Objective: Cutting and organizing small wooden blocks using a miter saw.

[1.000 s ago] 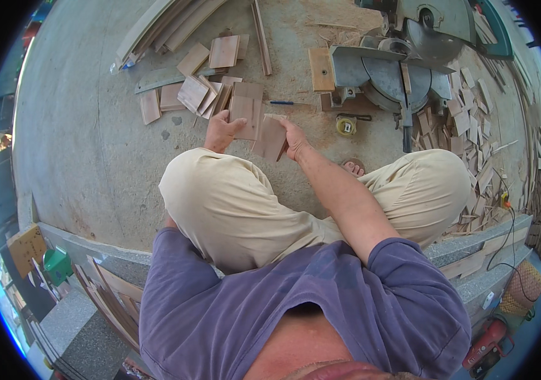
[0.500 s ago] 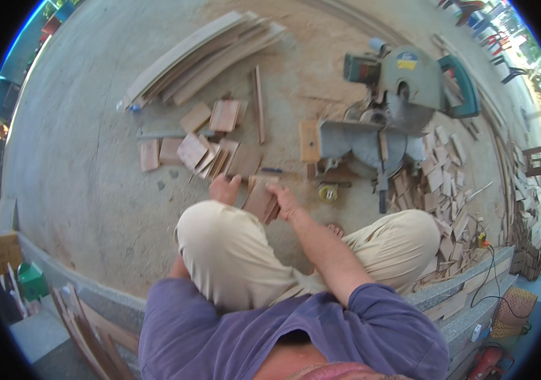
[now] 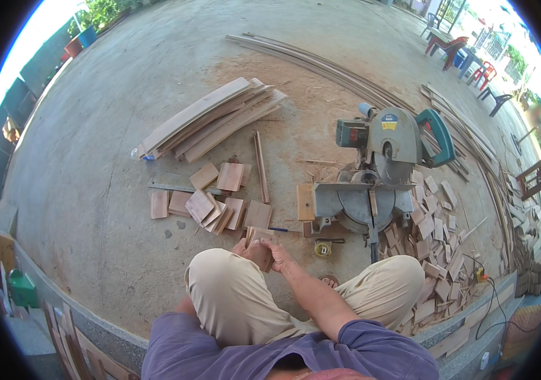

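Note:
In front of my knees, my left hand [image 3: 253, 252] and my right hand [image 3: 278, 256] are closed around a small stack of wood blocks [image 3: 261, 235]. The hands nearly touch, and the fingers cover much of the stack's lower part. Just beyond and to the left lie several loose wood blocks [image 3: 199, 206], some leaning on one another and some flat on the concrete. A metal bar [image 3: 182, 186] lies partly beneath them. Close to the right of the held stack are a dark pencil-like stick [image 3: 281, 229] and a yellow tape measure [image 3: 323, 249].
A miter saw [image 3: 371, 196] stands to the right, with a heap of wood offcuts [image 3: 438, 234] beside it. Long boards [image 3: 213, 120] are stacked at the far left. A narrow strip [image 3: 261, 166] lies nearer, and long slats [image 3: 321, 66] stretch behind the saw. A cable [image 3: 495, 301] runs at lower right.
My left hand has moved from beside the loose blocks onto the stack that my right hand was holding. The view has tilted up, showing more of the far floor.

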Demonstrator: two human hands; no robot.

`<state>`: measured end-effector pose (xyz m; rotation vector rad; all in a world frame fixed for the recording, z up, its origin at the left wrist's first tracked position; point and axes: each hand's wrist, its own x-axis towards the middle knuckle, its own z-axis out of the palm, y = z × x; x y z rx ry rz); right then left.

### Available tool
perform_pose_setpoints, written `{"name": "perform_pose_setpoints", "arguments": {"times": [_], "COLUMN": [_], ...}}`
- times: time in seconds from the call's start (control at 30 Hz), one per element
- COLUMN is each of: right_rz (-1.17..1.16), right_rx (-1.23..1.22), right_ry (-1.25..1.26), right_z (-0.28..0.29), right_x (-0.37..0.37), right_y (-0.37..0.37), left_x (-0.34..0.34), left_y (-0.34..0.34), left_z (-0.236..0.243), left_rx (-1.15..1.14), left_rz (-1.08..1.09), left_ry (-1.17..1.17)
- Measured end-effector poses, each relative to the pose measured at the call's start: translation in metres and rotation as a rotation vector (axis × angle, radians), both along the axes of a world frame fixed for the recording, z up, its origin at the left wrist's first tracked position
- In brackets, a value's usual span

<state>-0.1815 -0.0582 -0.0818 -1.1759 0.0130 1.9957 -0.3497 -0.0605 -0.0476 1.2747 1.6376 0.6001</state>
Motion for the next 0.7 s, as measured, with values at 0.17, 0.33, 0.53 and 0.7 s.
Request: {"name": "perform_pose_setpoints", "arguments": {"times": [0.17,0.33,0.53,0.7], "right_rz": [0.044,-0.018,0.048,0.085], "right_rx": [0.104,0.206,0.327,0.287], "right_ry": [0.159,0.266,0.399,0.233], "right_z": [0.008,0.028,0.057,0.049], "right_x": [0.027,0.034,0.022,0.014], "right_y": [-0.001,0.015,0.034,0.027], "left_x": [-0.029,-0.037,-0.016,-0.023], "left_y": [0.036,0.058,0.045,0.055], "left_z": [0.036,0.059,0.081,0.068], "left_rx": [0.19,-0.011,-0.062,-0.081], "left_rz": [-0.061,-0.014,-0.089,-0.202], "left_ry": [0.393,-0.042,-0.577,-0.311]}}
